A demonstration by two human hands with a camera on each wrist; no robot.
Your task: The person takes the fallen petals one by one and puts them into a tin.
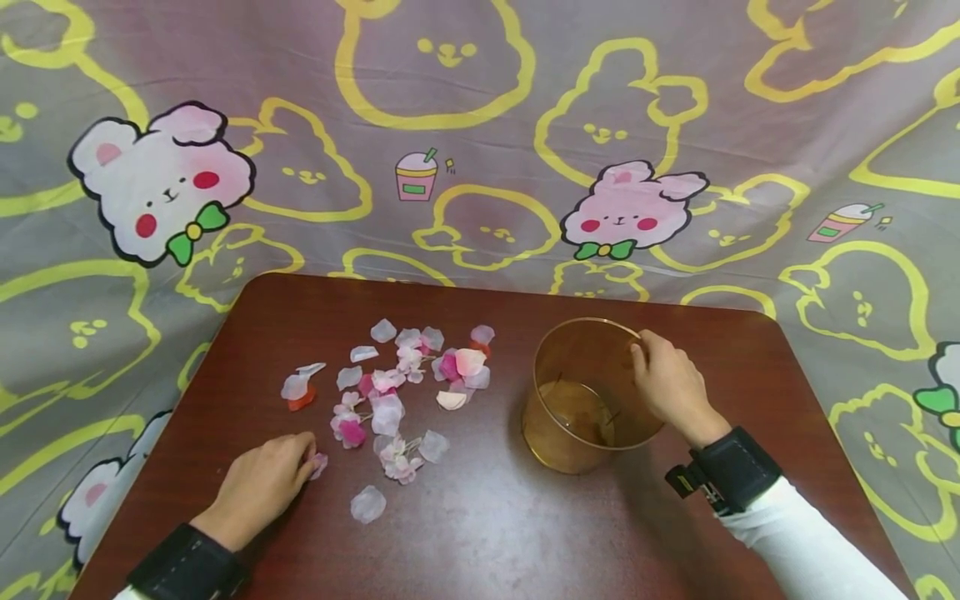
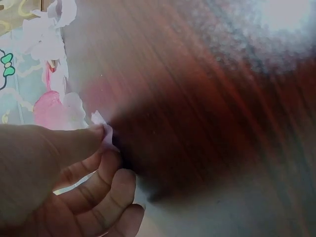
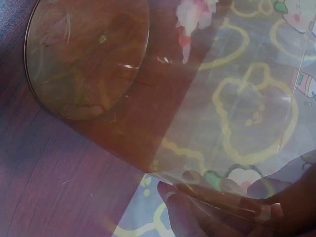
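My left hand [image 1: 264,477] is low over the left part of the table, pinching a pale pink petal [image 2: 106,133] between thumb and forefinger. Just right of it lie several loose petals [image 1: 368,504] and small pink blossoms [image 1: 347,419], scattered in white, pink and a little red. On the right, my right hand [image 1: 670,379] grips the rim of a clear amber bucket [image 1: 551,429], thumb inside and fingers outside. The bucket leans a little, its open mouth facing me. Through its see-through wall the round base [image 3: 89,59] shows in the right wrist view.
The brown wooden table [image 1: 465,550] has rounded far corners. Behind it hangs a grey curtain [image 1: 495,158] printed with yellow outlines and cartoon rabbits. A black band with a small camera [image 1: 731,471] sits on the right wrist, and another black band [image 1: 187,562] on the left.
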